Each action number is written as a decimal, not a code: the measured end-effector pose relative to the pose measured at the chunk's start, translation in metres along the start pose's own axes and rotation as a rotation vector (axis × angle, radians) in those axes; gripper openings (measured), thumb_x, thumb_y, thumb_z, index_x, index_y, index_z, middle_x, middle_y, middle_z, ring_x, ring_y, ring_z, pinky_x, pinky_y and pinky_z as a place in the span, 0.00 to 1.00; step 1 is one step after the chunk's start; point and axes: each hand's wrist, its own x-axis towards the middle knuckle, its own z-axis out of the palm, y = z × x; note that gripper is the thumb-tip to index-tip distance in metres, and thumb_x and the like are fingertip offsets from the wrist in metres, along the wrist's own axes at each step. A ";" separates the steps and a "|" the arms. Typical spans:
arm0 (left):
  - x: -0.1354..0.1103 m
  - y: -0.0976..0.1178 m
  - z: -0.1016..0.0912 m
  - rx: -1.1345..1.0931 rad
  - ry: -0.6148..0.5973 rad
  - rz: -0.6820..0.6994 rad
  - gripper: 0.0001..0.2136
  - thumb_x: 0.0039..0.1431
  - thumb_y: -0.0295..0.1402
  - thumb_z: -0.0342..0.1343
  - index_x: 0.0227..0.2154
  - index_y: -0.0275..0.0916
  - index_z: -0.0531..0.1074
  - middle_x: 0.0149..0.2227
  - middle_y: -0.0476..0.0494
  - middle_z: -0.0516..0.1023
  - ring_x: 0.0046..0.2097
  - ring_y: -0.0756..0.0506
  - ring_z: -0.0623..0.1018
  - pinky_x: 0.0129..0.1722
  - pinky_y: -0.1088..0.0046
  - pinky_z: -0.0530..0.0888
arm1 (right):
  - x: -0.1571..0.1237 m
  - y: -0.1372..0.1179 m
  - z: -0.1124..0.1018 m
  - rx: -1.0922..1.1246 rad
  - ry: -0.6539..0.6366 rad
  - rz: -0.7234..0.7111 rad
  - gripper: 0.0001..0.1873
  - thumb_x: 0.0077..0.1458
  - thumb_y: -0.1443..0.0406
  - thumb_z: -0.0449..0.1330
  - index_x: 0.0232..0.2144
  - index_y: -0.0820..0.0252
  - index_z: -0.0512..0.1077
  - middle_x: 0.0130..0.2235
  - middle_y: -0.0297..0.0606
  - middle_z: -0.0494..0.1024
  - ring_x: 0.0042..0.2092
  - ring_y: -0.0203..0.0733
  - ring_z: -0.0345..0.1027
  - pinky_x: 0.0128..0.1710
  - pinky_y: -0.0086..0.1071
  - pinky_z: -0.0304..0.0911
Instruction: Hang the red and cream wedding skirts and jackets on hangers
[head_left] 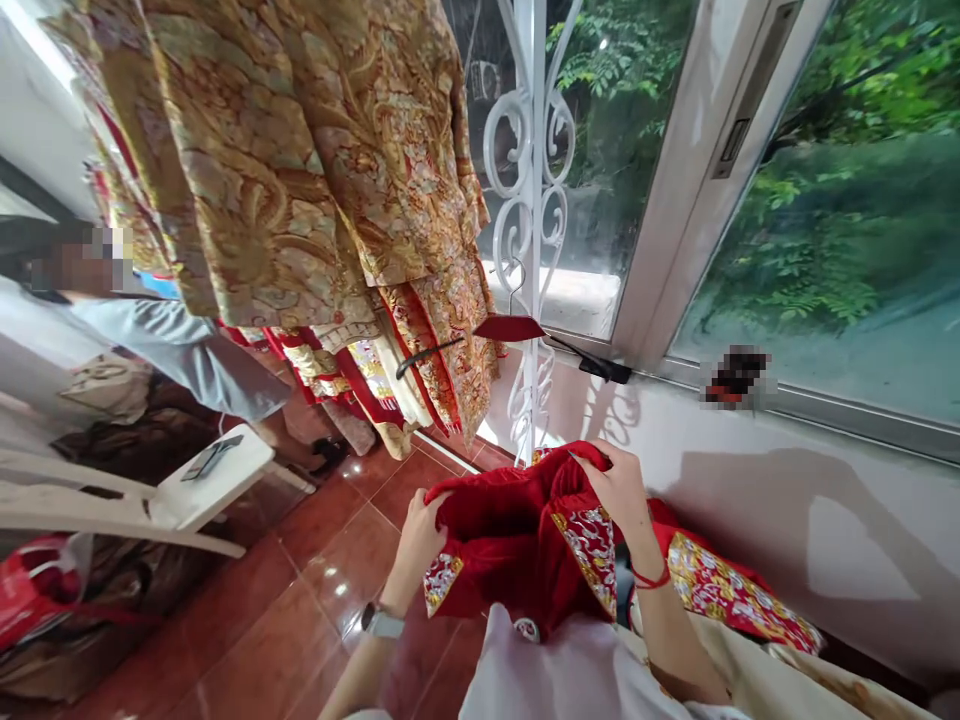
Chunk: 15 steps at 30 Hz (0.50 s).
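Observation:
Low in front of me, a red garment hangs with its top edge spread between my hands; embroidered panels show at both sides. My left hand, below a wristwatch, is closed on the left side of that edge. On the right side, my right hand pinches the cloth. Beyond the garment, a dark red hanger with black side arms hangs by its hook on a white scrolled metal stand. The garment's lower part is cut off by my white clothing.
Gold embroidered garments hang at upper left. A person in a light blue top is on the left, near a white chair with a phone on it. Windows line the right. Another red embroidered piece lies at lower right.

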 end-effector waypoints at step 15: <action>-0.023 0.020 0.065 0.100 0.191 -0.415 0.18 0.56 0.21 0.49 0.48 0.35 0.72 0.57 0.33 0.58 0.44 0.43 0.79 0.42 0.66 0.77 | -0.024 0.002 -0.065 -0.031 0.071 -0.154 0.12 0.48 0.66 0.55 0.34 0.56 0.76 0.38 0.38 0.81 0.41 0.47 0.73 0.46 0.38 0.66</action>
